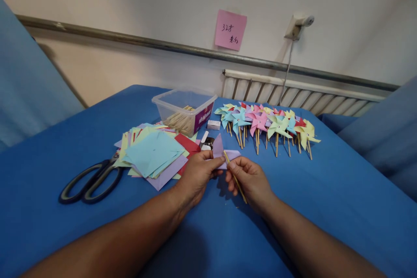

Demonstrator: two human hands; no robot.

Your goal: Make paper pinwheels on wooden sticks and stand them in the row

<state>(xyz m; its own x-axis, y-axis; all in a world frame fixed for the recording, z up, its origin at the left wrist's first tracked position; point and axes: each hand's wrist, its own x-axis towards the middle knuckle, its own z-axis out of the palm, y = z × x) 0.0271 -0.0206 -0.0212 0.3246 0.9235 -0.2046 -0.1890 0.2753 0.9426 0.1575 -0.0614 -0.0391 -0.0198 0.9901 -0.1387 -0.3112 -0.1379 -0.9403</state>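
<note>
My left hand [200,173] is closed on a purple paper pinwheel [219,145], thumb on top and fingers beneath. In my right hand [246,176] a thin wooden stick [240,187] is pinched, slanting down toward me. The stick's upper end lies against the middle of the pinwheel, by my left thumb. Whether the two are joined cannot be made out. Just beyond my left hand lie a small dark metallic item [208,142] and a white piece [205,136]. To the left is a pile of coloured paper squares [154,152], light blue on top.
Black-handled scissors [89,180] lie at the left, tips under the paper. A clear plastic tub [179,108] of sticks stands behind, beside a small white box [213,125]. Several finished pinwheels [257,121] lie at the back right, near a radiator [260,89].
</note>
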